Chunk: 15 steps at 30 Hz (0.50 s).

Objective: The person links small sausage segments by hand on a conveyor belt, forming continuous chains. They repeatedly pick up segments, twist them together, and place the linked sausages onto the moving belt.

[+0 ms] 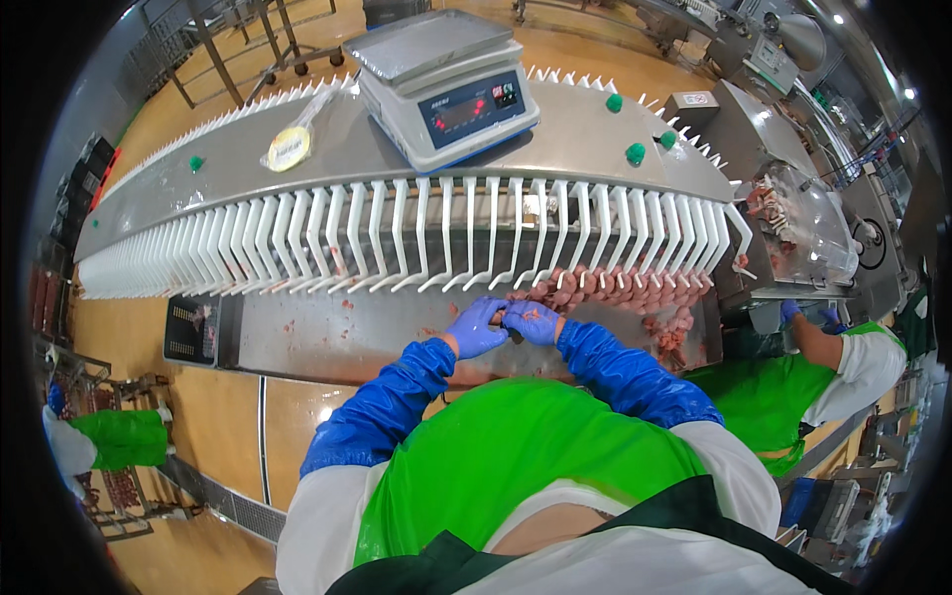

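Head cam: L hand (pixel 478 328) & R hand (pixel 534 321) half-curled over tray (pixel 317 337), can't tell what's held, sausages (pixel 680 297) cd burst if tugged.

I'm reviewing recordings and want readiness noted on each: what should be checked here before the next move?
1. Gloves worn: ok, left hand and right hand both in purple.
2. Hands over the metal tray: ok.
3. Item between the hands identifiable: cannot tell, mostly hidden.
4. Tray free of scraps: not ok, meat bits lie scattered.
5. Scale switched on: ok, its display glows red.
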### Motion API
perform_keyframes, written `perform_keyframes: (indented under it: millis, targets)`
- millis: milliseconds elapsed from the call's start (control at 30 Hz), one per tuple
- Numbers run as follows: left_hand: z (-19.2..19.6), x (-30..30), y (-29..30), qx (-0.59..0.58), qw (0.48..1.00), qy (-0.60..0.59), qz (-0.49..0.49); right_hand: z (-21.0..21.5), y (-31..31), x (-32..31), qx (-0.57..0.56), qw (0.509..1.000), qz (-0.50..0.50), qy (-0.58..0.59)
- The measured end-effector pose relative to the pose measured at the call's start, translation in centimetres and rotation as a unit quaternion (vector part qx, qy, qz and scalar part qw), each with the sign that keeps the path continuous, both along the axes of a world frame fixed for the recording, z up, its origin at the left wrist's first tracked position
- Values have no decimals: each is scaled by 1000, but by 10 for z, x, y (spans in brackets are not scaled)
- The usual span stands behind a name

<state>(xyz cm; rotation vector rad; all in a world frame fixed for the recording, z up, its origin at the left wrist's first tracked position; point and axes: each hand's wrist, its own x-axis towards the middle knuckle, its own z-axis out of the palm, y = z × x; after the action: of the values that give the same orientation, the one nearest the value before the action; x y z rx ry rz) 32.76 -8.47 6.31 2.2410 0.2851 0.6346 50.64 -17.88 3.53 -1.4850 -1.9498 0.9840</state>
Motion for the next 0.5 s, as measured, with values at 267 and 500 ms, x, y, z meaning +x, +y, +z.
perform_keyframes:
  millis: [267,500]
  targets:
    - [42,13,-25,123,929,337,-91,17,-34,11,52,987,30,-148]
    - [3,-46,31,175,954,227,-92,134,-69,20,-109,980,-93,139]
